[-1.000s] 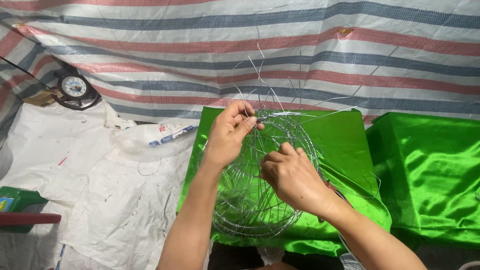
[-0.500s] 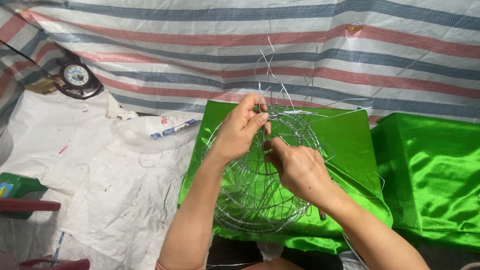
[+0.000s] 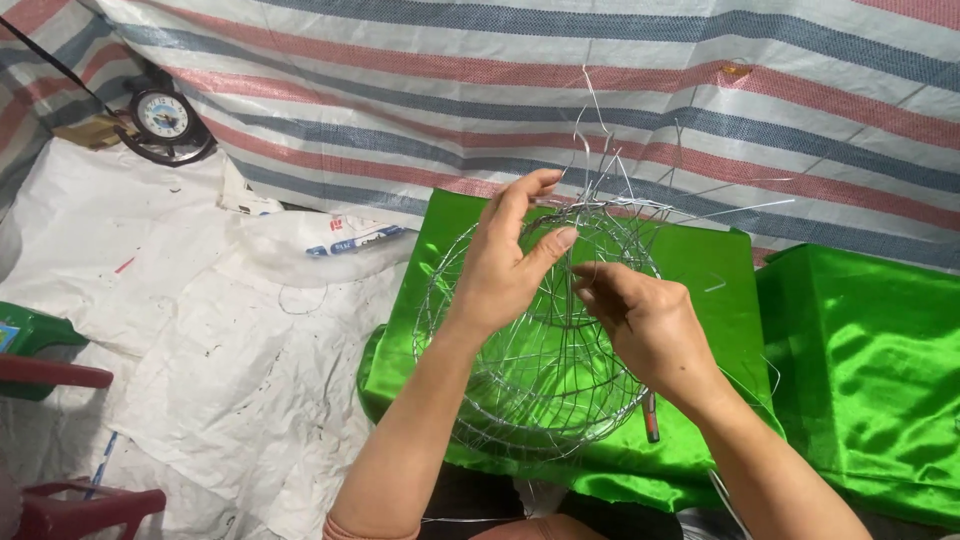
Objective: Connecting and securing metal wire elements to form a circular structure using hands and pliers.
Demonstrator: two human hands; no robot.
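- Stretching behind the work, a striped tarpaulin (image 3: 420,90) of red, blue and white bands hangs as a backdrop well beyond both hands, with a white plastic sheet (image 3: 180,330) spread out to the left of the grip.
- Green satin cloth (image 3: 700,270) covers the low surface directly beneath the hands; a second green-draped block (image 3: 870,370) sits off to the right.
- A round wire basket frame (image 3: 545,380) rests on the green cloth, tilted toward the wearer, its rim at fingertip level and loose wire ends fanning up above the grip.
- The left hand (image 3: 505,265) clasps the upper rim, thumb and fingers curled around the wires.
- The right hand (image 3: 640,320), just beside it, pinches a thin strand at the rim; the step appears to be binding a strand to the frame, and the next move likely calls for steady tension while the frame is held still.
- A small dark-handled tool (image 3: 651,417) lies below the right wrist.
- A small clock (image 3: 163,117) sits far to the upper left.
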